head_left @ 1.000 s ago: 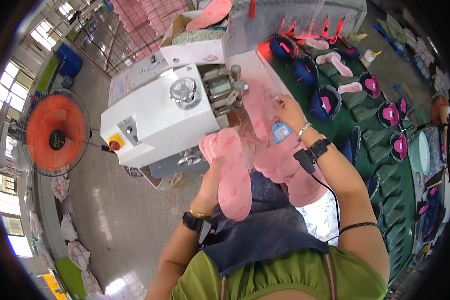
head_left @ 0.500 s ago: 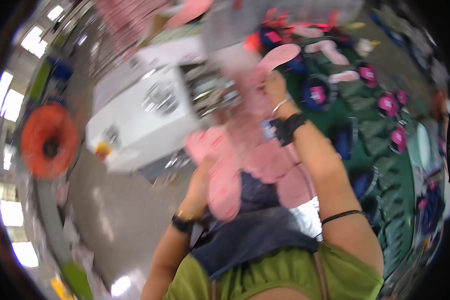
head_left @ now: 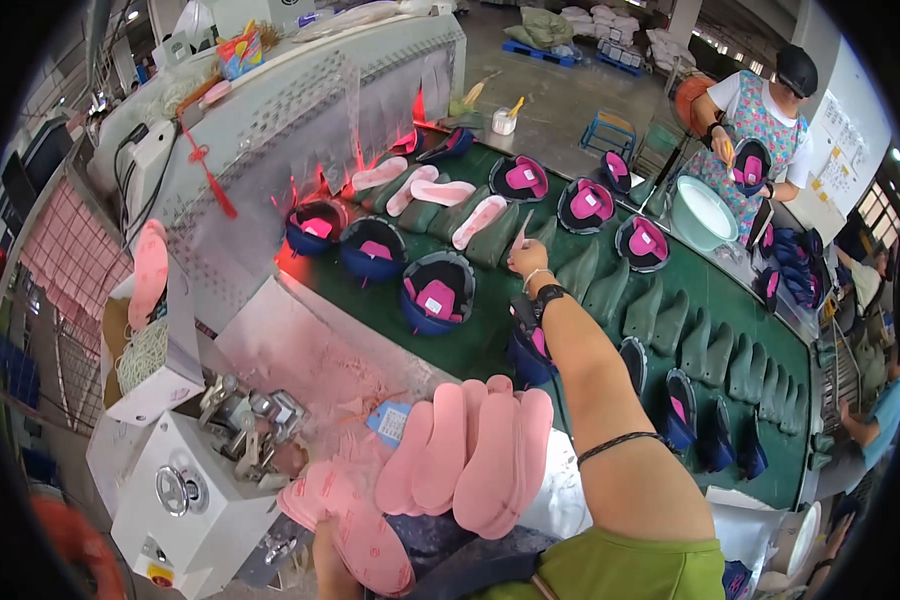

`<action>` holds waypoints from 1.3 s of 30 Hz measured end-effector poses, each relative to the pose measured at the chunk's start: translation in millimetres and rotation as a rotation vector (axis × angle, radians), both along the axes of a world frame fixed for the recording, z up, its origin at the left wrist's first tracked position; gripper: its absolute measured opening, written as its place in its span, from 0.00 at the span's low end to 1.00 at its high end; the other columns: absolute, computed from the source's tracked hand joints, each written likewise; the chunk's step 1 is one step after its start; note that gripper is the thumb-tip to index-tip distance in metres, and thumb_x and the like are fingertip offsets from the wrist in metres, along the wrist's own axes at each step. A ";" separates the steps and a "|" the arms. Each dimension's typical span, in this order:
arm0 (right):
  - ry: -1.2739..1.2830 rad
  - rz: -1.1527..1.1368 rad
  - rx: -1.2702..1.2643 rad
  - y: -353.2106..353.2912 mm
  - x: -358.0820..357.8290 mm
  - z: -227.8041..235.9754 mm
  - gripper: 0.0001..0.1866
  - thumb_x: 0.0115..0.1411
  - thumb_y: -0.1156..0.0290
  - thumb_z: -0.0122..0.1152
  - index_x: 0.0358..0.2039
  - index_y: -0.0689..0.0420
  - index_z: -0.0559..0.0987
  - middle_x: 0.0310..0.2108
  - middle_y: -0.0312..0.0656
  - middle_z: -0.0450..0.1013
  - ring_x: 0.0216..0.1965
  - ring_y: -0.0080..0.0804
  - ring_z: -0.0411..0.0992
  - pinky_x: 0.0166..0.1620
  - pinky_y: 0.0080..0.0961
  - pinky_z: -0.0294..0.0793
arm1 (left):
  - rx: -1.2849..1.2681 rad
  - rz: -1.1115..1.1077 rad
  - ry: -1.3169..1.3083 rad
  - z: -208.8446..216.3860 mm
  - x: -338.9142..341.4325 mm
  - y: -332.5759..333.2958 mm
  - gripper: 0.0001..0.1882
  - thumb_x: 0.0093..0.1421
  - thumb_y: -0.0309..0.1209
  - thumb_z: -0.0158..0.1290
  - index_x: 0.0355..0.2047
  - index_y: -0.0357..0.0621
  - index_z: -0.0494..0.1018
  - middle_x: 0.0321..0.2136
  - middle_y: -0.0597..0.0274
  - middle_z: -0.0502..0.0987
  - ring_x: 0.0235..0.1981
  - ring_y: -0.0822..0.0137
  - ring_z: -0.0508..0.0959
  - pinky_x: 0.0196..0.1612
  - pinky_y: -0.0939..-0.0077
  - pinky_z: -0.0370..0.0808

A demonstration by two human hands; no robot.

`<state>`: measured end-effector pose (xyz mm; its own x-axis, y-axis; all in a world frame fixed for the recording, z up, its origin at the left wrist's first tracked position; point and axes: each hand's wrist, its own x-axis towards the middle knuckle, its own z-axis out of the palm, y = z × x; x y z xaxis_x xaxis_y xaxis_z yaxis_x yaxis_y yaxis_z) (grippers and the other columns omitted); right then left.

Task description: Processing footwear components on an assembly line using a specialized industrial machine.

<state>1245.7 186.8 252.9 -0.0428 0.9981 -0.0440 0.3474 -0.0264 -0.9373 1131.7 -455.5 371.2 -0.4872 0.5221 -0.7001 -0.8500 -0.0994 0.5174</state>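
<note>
My right hand [head_left: 531,259] reaches out over the green conveyor belt [head_left: 390,345], its fingers closed on a thin pink insole [head_left: 522,230] seen almost edge-on. Just left of it, several pink insoles [head_left: 479,222] lie on dark green shoe lasts [head_left: 501,238]. At the lower left my left hand [head_left: 332,560] grips a few pink insoles [head_left: 355,525] with red print; the insoles cover most of its fingers. Between my arms sits a batch of plain pink insoles [head_left: 490,465] in stacks. Navy shoe uppers with pink linings [head_left: 438,297] stand along the belt.
A white machine [head_left: 170,505] with a metal head is at the lower left, beside a box of string [head_left: 150,350]. Red light glows at a grey housing [head_left: 300,120] behind the belt. Across it, a person [head_left: 760,140] brushes a shoe upper near a pale green basin [head_left: 705,212].
My view has swung to the right, toward the belt. My right hand, with a pink insole, is now over the row of lasts. My left hand still holds its printed insoles.
</note>
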 end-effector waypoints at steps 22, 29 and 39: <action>0.047 1.174 -0.262 -430.4 -36.4 107.8 0.25 0.58 0.62 0.66 0.52 0.63 0.74 0.37 0.43 0.80 0.38 0.33 0.79 0.40 0.31 0.77 | 0.140 -0.099 0.039 29.9 33.9 -30.9 0.25 0.67 0.42 0.49 0.53 0.31 0.70 0.40 0.52 0.79 0.40 0.56 0.80 0.47 0.63 0.79; 0.016 1.082 0.191 -414.0 -146.5 48.3 0.29 0.56 0.70 0.65 0.56 0.64 0.67 0.35 0.49 0.77 0.32 0.35 0.77 0.33 0.31 0.77 | 0.130 -0.209 0.075 40.5 56.2 -67.1 0.31 0.65 0.52 0.41 0.53 0.33 0.67 0.39 0.49 0.78 0.40 0.53 0.80 0.45 0.57 0.79; -0.059 1.163 -0.341 -394.3 -105.1 86.5 0.31 0.58 0.67 0.63 0.58 0.68 0.67 0.30 0.49 0.78 0.26 0.36 0.77 0.27 0.30 0.75 | 0.104 -0.147 0.080 50.7 42.2 -67.7 0.32 0.67 0.53 0.43 0.55 0.34 0.65 0.42 0.43 0.77 0.42 0.53 0.80 0.46 0.58 0.79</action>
<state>1140.7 -207.5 339.4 -0.8949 0.3013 -0.3293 0.3697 0.0872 -0.9250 1173.9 -523.1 421.9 -0.4525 0.6590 -0.6008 -0.8159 -0.0341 0.5772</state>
